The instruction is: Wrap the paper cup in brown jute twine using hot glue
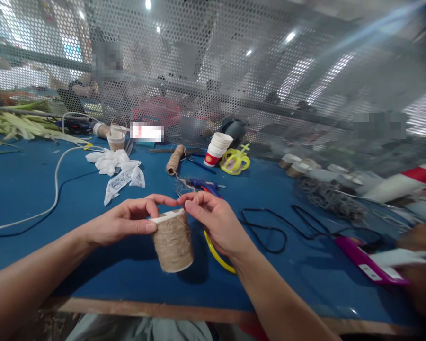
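A paper cup wrapped in brown twine (173, 244) hangs tilted over the blue table, its white rim bare at the top. My left hand (133, 218) grips that rim, thumb outside and fingers over the opening. At the cup's far rim, my right hand (215, 215) pinches the twine, which runs back toward a twine spool (175, 159). The fingertips of both hands nearly meet above the cup. Behind my right hand lies a blue glue gun (204, 184), partly hidden. A yellow curved strip (218, 255) shows beneath the right wrist.
Crumpled white lace (119, 166) lies left, near a twine-wrapped cup (116, 138). Stacked paper cups (218, 148) and a yellow crown-shaped piece (235, 161) stand at the back by the perforated metal screen (199, 71). A black cable (270, 227) and purple power strip (369, 263) lie right.
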A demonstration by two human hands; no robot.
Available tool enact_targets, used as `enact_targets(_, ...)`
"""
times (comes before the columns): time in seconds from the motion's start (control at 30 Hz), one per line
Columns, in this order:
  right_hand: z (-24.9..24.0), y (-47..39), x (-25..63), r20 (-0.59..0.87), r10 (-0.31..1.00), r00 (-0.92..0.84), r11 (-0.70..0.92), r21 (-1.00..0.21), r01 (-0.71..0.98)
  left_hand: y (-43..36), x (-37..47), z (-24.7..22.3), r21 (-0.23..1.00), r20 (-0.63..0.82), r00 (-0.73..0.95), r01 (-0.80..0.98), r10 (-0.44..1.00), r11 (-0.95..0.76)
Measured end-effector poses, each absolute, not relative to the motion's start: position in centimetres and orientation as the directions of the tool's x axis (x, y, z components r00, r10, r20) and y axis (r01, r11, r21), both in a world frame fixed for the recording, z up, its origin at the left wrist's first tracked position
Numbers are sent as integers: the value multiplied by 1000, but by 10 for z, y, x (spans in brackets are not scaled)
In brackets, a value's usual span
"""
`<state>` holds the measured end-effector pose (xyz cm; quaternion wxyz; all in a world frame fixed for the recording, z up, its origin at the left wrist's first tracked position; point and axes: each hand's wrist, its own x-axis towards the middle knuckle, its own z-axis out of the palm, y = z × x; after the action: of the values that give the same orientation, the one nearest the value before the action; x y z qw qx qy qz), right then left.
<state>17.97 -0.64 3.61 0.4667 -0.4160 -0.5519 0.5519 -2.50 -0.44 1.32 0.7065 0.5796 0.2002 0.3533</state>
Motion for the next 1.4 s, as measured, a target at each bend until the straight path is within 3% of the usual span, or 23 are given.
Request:
enact_targets(0.37,36,-10,180,-5,946,-325,-50,-991,-128,-1,-26,14,958,138,656,-279,742,69)
enact_targets(0.63,36,-9,181,-4,906,-424,-138,-948,-287,1,-29,8,932,177,667,-349,724,94)
enact_targets(1.4,32,-6,184,33,915,-403,-51,-979,-195,3,-27,7,923,123,654,-351,746,155)
